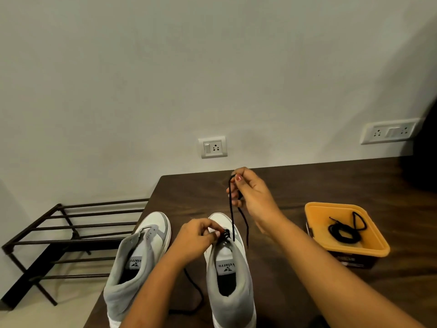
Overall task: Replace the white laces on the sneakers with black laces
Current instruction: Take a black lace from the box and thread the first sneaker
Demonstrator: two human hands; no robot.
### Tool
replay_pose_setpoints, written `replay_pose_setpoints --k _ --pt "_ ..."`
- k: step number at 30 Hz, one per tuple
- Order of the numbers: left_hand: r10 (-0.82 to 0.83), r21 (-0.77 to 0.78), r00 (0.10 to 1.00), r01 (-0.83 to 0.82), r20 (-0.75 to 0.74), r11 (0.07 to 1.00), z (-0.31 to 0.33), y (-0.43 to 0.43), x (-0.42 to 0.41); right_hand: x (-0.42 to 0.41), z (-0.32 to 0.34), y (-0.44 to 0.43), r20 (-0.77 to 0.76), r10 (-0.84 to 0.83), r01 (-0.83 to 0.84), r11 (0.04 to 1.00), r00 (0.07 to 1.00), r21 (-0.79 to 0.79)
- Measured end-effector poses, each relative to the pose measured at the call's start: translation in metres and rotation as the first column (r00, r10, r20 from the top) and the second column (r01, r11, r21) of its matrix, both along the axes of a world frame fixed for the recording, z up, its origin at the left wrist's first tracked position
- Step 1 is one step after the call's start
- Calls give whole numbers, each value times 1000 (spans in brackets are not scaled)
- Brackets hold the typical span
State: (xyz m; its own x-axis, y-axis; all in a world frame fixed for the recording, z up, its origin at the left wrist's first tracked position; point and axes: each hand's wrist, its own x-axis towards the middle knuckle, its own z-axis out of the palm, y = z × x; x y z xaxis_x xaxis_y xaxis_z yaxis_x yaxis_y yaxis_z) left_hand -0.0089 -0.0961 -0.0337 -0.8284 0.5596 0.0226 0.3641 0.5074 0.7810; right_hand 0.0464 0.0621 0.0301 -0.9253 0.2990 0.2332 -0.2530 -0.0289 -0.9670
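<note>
Two grey-and-white sneakers stand side by side on the dark wooden table (295, 185), toes pointing away from me. The left sneaker (139, 252) has no lace in it. The right sneaker (228, 268) has a black lace (231, 216) threaded through its lower eyelets. My left hand (198, 237) pinches the sneaker at the eyelets near the tongue. My right hand (253, 195) is raised above the toe and pinches the lace's free end, pulling it up taut. The lace's other end (196, 290) trails on the table between the shoes.
An orange tub (371, 247) on the right of the table holds another coiled black lace (345, 230). A dark metal shoe rack (61, 235) stands on the floor to the left. Wall sockets (214, 147) sit behind the table.
</note>
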Motion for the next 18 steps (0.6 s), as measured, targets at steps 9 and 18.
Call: replay_pose_setpoints --k 9,18 --pt "-135 219 989 119 61 969 17 9 13 -4 1 -31 -155 76 -41 975 985 218" --pt "21 584 940 -228 340 779 27 14 15 -9 -13 -12 -85 -108 134 618 991 775"
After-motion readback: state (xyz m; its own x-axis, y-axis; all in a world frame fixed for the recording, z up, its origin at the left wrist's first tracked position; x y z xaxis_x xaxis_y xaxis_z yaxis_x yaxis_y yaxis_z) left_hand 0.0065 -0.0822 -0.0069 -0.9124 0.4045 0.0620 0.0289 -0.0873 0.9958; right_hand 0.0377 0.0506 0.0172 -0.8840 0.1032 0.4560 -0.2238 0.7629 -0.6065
